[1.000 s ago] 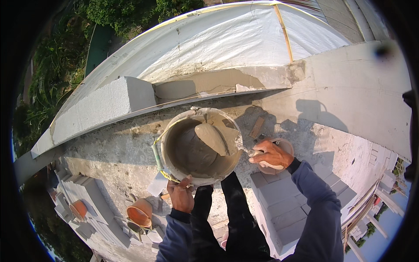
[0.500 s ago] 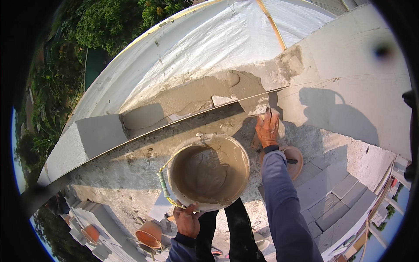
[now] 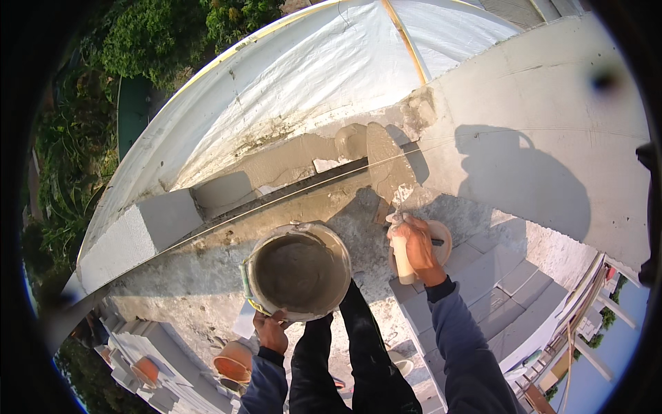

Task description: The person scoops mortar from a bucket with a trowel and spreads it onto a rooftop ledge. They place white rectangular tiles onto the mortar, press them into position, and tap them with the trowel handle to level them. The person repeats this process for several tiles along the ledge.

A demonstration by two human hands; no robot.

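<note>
My left hand point(image 3: 270, 331) grips the near rim of a round bucket point(image 3: 298, 270) of grey mortar, held in front of my legs. My right hand point(image 3: 412, 243) is closed on the pale handle of a trowel point(image 3: 387, 169). Its mortar-coated blade points up and rests against the wet mortar bed point(image 3: 289, 160) spread along the top of a grey block wall. A taut string line point(image 3: 276, 200) runs along the wall's near edge. One grey block point(image 3: 141, 231) lies on the wall at the left.
A white tarpaulin point(image 3: 289, 76) slopes away beyond the wall, with green bushes point(image 3: 158, 34) behind it. A plastered wall point(image 3: 545, 117) rises at the right, carrying my shadow. Stacked grey blocks point(image 3: 483, 276) sit under my right arm. Orange buckets point(image 3: 233, 360) stand below at the left.
My right hand has raised the trowel from the bucket to the wall and now presses the blade on the mortar bed. The view has tilted toward the wall; the left hand stays on the bucket.
</note>
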